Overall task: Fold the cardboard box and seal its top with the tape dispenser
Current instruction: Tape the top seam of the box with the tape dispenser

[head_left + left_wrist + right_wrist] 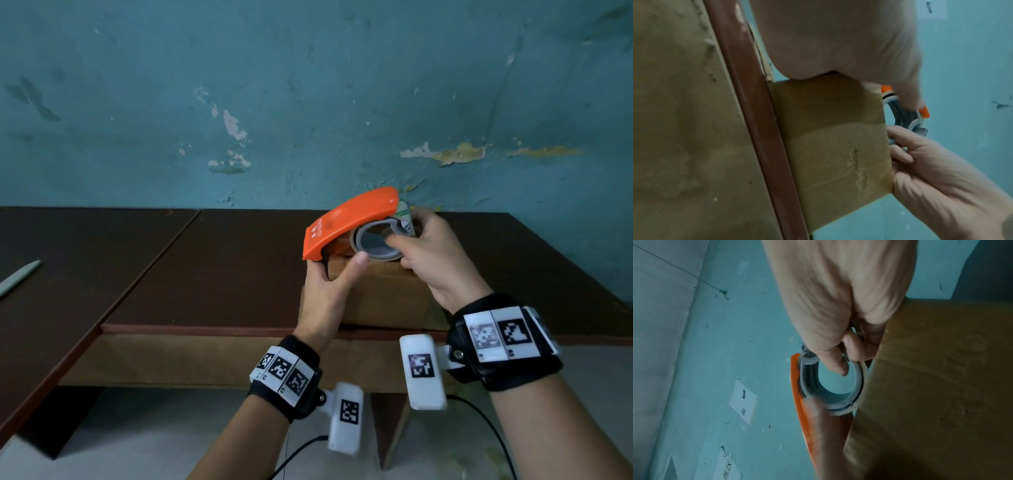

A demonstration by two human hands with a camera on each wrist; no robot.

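Orange tape dispenser [352, 222] sits on the cardboard box [380, 294] at the bench's [205, 274] near edge, your right hand [435, 260] clamped on its roll ring, left hand [329, 291] gripping its front end. You're at the sealing step; next, likely draw it steadily along the top seam.

black wristbands [503, 342] w/ b&w tag markers, cables

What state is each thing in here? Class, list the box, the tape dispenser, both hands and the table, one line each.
cardboard box: folded up, standing on the table near its front edge.
tape dispenser: held over the box top, tilted, orange cover up.
left hand: holds the dispenser's front end, thumb up by the roll.
right hand: grips the dispenser's rear, thumb in the roll's core.
table: dark top, bearing the box.
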